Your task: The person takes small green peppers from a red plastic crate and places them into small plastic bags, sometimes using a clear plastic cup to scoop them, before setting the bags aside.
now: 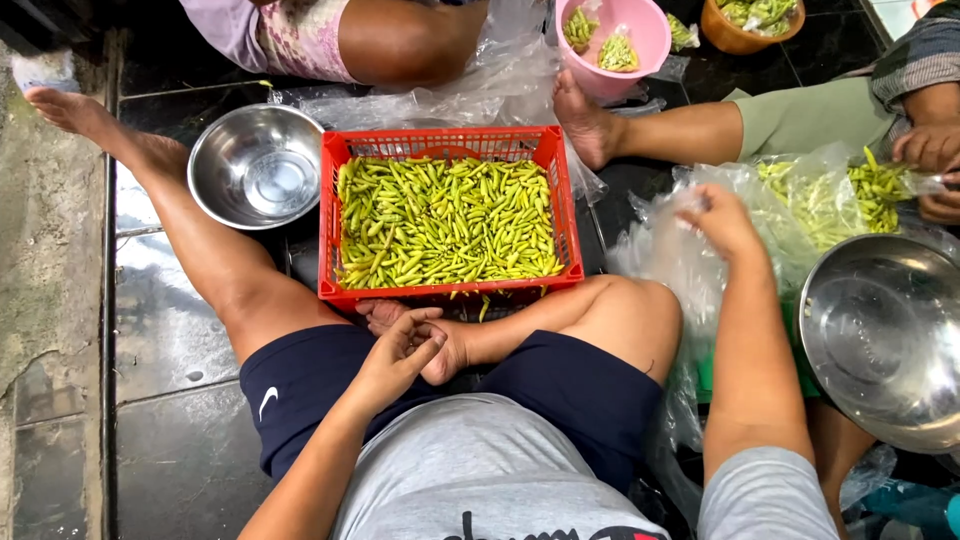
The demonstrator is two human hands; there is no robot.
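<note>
Right hand (722,222) first: from my remote seat I see it stretched out to the right, fingers loosely curled down onto a crumpled clear plastic bag (680,250), touching the film; whether it pinches the plastic or only rests on it I cannot tell. Left hand (400,350) sits low in the lap — fingers half bent, not wide, resting against the sole of the person's own tucked foot (430,335) and holding nothing that I can see.

Just beyond that hand stands a red plastic crate (327,215), its long axis running left to right across the view, its near rim close to the foot. It is filled with small green chillies (445,220); they lie jumbled, though many point roughly left-right with the crate's length. A single chilli lies on the floor at the crate's near edge.

To the crate's left, near its corner, is an empty steel bowl (258,165). A larger steel bowl (885,340) sits at far right beside the right forearm. Past the bag lies a pile of chillies in plastic (840,195), where another person's hands (930,150) work. A pink bowl (640,35) with bagged chillies and an orange bowl (735,35) stand farther off.

Everything rests on a dark tiled floor (180,330) — glossy, wet-looking — with rough concrete along the left edge.
</note>
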